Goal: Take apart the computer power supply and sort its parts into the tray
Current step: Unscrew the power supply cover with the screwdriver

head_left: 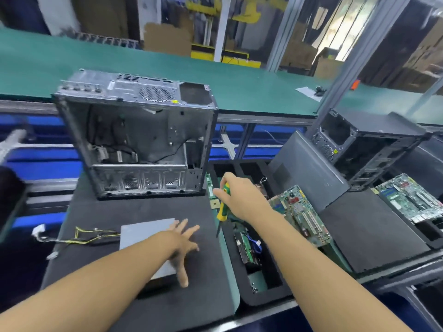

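**Workbench, seen from above and in front.** A flat grey metal power supply box (pixel 143 233) is shown lying about the middle of a black foam mat (pixel 179 307). Its bundle of yellow and black cables (pixel 91 237) is trailed off to the mat's left edge.

The left hand (pixel 183 243) is laid over the box's right edge with all fingers spread wide, the fingertips reaching out above the mat. Nothing is gripped by it, and whether the palm bears on the box cannot be told.

The right hand (pixel 237 195) is curled round the handle of a yellow and green screwdriver (pixel 222 208). The tool is held nearly upright, dark shaft pointed down, above the seam between the mat's right edge and a black foam tray with compartments (pixel 263 295).

In the tray's long middle compartment a small circuit board with blue wires (pixel 247 245) is seen. Along the tray's right edge a large green motherboard (pixel 302 216) is leaned.

At the mat's far edge an open grey steel computer case (pixel 134 140) is stood, its interior turned toward the viewer. A dark grey side panel (pixel 309 173) is propped by the tray's far right corner, and a second, black computer case (pixel 366 144) is placed beyond it. A second green motherboard (pixel 410 200) is seen at the right margin. A long green bench surface (pixel 239 77) is spread across the background.
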### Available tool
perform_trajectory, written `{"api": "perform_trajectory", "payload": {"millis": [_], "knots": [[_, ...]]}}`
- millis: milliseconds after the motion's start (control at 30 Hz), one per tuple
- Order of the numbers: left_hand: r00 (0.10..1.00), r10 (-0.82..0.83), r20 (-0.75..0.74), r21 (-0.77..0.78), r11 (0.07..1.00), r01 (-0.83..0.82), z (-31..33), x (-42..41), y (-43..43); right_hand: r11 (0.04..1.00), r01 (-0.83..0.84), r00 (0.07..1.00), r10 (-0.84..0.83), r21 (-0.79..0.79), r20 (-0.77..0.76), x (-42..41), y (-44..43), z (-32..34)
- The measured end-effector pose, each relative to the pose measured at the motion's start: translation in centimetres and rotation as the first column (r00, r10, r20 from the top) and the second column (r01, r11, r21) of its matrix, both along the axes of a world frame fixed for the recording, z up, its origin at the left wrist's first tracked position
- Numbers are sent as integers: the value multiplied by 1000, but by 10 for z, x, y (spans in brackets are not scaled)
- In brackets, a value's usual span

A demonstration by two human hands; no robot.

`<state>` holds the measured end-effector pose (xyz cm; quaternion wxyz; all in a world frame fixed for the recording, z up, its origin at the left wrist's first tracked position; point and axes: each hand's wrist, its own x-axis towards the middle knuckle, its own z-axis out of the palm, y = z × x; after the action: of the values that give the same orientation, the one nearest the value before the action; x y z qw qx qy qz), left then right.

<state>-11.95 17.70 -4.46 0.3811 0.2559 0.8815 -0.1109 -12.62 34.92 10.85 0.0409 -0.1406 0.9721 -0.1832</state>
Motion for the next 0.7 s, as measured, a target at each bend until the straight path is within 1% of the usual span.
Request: {"api": "perform_trajectory", "payload": {"millis": [100,167,233,333,500,600,700], "knots": [[986,-81,-145,-47,996,75,-6,18,-25,998,-67,998,67,-18,19,-1,-36,0],[971,-35,-235,6,999,37,-14,27,-40,995,-94,995,95,-21,18,-2,-57,1],[956,45,-291,87,996,-21,-21,34,-52,994,-107,994,108,-23,9,-4,-74,-1],[945,125,-302,218,974,-59,-29,40,-61,993,-120,993,120,10,3,-5,-92,-5],[939,176,-296,388,920,-50,-32,39,-65,991,-131,991,131,16,12,-5,-105,-13],[920,186,-345,448,894,-13,-34,28,-69,993,-122,993,122,1,-3,-6,-104,-12],[898,269,-347,485,871,-74,-37,13,-77,995,-99,995,98,-32,-23,-7,-101,-10]]}}
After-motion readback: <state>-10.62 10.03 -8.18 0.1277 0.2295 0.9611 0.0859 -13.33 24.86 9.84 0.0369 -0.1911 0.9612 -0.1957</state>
